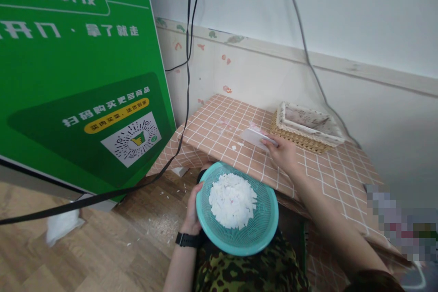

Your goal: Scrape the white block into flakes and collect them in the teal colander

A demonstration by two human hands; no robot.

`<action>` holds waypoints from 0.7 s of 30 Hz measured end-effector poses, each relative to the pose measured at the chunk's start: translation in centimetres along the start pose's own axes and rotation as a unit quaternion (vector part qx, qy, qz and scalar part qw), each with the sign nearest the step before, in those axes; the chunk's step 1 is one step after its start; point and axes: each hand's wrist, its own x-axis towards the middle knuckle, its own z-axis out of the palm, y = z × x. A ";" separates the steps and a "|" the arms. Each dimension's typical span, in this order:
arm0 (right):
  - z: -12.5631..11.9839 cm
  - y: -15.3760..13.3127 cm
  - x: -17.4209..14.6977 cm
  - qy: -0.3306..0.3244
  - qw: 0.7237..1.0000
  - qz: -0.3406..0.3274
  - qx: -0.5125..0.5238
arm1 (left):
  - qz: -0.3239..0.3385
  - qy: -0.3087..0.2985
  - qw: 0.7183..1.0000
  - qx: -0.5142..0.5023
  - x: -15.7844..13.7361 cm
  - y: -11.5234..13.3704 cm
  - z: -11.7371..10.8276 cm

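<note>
My left hand (pixel 193 207), with a dark band on its wrist, grips the left rim of a turquoise plastic colander (pixel 268 219). The colander sits over my lap, just below the table edge, and holds a heap of small white flakes (pixel 232 200) that look like cut paper. Above the table, my right hand (pixel 282 150) pinches one end of a flat white card-like piece (pixel 252 138). Whether the card touches the tablecloth I cannot tell. A few white scraps (pixel 234 148) lie on the cloth just left of the card.
A wicker basket (pixel 301 139) with a floral lining stands at the table's back, beyond my right hand. Checked cloth (pixel 219 118) covers the table. A green cabinet (pixel 85 59) rises at left, with a black cable (pixel 187 82) hanging before it. White bits (pixel 160 228) litter the wooden floor.
</note>
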 end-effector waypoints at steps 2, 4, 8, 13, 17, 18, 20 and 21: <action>0.1 -0.3 -0.7 0.005 1.000 0.001 -0.011 | 0.001 0.006 1.000 0.003 -0.2 0.2 0.2; 0.1 -0.7 -1.5 -0.014 1.000 -0.002 -0.016 | -0.004 0.014 1.000 0.004 -0.3 0.5 0.4; 0.0 -1.6 -2.9 -0.059 0.998 -0.013 -0.007 | 0.020 0.023 1.000 0.001 -0.7 1.2 0.7; -0.1 -2.1 -3.4 -0.035 0.999 -0.021 0.002 | 0.029 0.012 1.000 -0.002 -0.8 1.4 0.7; -0.2 -2.6 -3.4 -0.054 0.998 -0.029 0.021 | 0.026 0.006 1.000 -0.013 -0.8 1.5 0.7; -0.2 -2.7 -3.4 -0.059 0.997 -0.030 0.029 | 0.028 0.005 1.000 -0.013 -0.8 1.5 0.8; -0.3 -2.8 -3.4 -0.052 0.998 -0.027 0.038 | 0.030 0.002 0.999 -0.013 -0.8 1.7 0.8; -0.2 -2.8 -3.4 -0.041 0.998 -0.024 0.034 | 0.026 0.003 1.000 -0.013 -0.9 1.7 0.8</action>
